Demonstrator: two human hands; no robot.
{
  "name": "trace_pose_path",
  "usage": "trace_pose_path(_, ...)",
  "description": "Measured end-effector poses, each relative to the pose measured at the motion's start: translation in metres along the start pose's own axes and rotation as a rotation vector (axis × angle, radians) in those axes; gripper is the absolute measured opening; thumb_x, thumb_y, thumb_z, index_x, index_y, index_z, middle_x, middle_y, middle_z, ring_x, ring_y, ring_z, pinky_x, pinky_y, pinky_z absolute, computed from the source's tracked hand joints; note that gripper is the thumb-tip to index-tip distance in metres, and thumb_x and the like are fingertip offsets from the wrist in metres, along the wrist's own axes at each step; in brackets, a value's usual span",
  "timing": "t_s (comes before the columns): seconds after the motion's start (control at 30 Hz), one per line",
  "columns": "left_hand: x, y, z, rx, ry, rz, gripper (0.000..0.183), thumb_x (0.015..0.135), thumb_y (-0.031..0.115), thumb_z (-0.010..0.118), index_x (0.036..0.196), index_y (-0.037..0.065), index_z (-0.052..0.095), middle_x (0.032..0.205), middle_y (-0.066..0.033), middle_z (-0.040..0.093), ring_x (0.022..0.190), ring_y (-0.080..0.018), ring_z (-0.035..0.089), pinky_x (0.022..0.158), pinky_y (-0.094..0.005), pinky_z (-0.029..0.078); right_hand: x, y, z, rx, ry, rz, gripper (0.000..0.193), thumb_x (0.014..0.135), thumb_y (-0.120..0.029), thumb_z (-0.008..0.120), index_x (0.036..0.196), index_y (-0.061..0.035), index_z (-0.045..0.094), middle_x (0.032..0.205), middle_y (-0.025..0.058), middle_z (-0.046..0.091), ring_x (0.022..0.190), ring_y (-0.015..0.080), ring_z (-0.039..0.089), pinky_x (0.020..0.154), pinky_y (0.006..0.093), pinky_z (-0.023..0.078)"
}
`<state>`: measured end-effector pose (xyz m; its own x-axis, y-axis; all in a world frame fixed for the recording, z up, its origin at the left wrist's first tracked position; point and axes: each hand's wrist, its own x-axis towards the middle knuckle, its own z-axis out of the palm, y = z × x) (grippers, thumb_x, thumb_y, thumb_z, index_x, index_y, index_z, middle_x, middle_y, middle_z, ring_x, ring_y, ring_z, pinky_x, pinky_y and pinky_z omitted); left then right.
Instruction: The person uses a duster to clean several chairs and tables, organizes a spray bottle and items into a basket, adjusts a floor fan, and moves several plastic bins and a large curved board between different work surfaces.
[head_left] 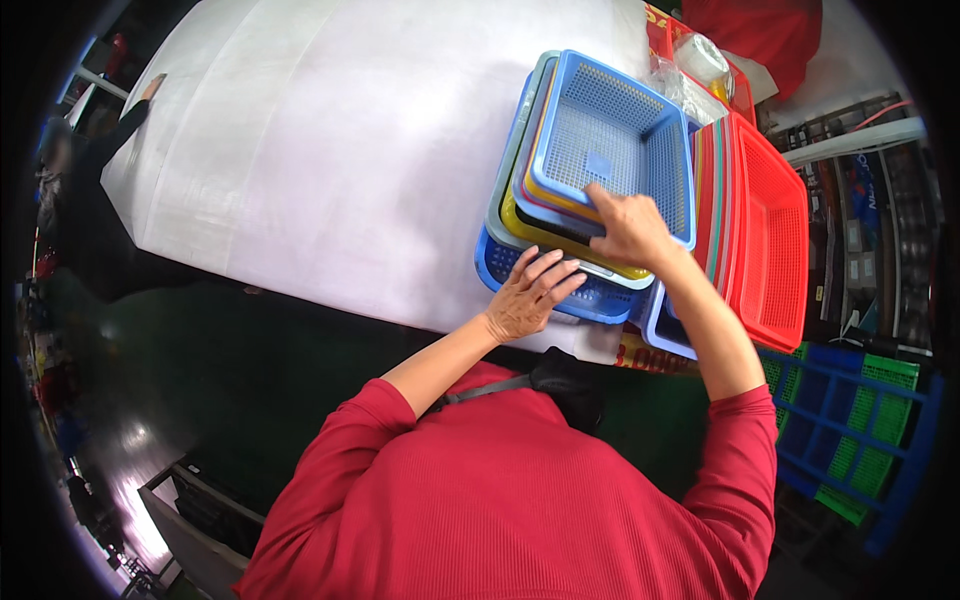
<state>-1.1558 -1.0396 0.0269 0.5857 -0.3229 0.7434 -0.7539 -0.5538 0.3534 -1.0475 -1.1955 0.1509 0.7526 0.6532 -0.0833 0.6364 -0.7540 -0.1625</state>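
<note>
A person in a red long-sleeved top leans over a stack of nested plastic baskets at the near right edge of a table covered in white sheeting. The right hand grips the near rim of the top light-blue basket, thumb lying over the rim and the other fingers curled under it, out of sight. The left hand rests flat, fingers spread and open, on the near edge of the darker blue basket at the bottom of the stack. Between these two, only slivers of grey, yellow and blue rims show (how many baskets are nested there cannot be counted). Just right of the stack stands a pile of red baskets, its far end hidden under crumpled clear plastic wrap. Green and blue crates sit lower right, cut off by the dark lens rim. At far left another person, blurred, reaches to the sheeting's edge.
</note>
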Motion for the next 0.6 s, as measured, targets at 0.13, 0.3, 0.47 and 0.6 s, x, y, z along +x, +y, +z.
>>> trace_pose_path(0.13,0.017,-0.011,-0.006,-0.010,-0.172,-0.200,0.044,0.072,0.004,0.051,0.116,0.004,0.048,0.117,-0.0112,0.048,0.115,-0.0280,0.042,0.102,-0.0454,0.027,0.011,-0.002,-0.042,0.037,-0.032,0.020,0.046,0.059,-0.017,0.064,0.098,-0.0023,0.046,0.072,0.0227,0.059,0.070,0.0411,0.057,0.063,0.0468,0.046)
trace_pose_path(0.3,0.043,-0.044,-0.002,0.030,-0.518,-0.174,0.026,0.079,0.014,0.053,0.102,0.002,0.054,0.091,-0.0090,0.059,0.088,-0.0250,0.056,0.082,-0.0373,0.042,0.011,0.026,-0.126,0.206,-0.001,0.122,0.068,0.055,-0.011,0.065,0.118,0.0047,0.045,0.090,0.0175,0.060,0.084,0.0243,0.058,0.080,0.0326,0.045)
trace_pose_path(0.47,0.052,-0.068,0.007,0.031,-0.706,-0.014,0.012,0.080,0.010,0.046,0.088,0.003,0.051,0.080,-0.0119,0.057,0.080,-0.0273,0.058,0.069,-0.0377,0.047,-0.040,0.013,-0.236,0.257,0.137,0.254,0.070,0.055,-0.015,0.066,0.120,0.0019,0.046,0.102,0.0118,0.057,0.091,0.0196,0.055,0.083,0.0299,0.043)
trace_pose_path(0.6,0.055,-0.069,0.003,-0.016,-0.782,-0.087,0.009,0.076,0.006,0.048,0.084,0.003,0.047,0.078,-0.0129,0.057,0.078,-0.0299,0.058,0.067,-0.0399,0.047,-0.110,0.009,-0.270,0.324,0.517,0.499,0.080,0.057,-0.022,0.064,0.126,0.0054,0.037,0.112,0.0142,0.052,0.106,0.0219,0.049,0.094,0.0323,0.034)
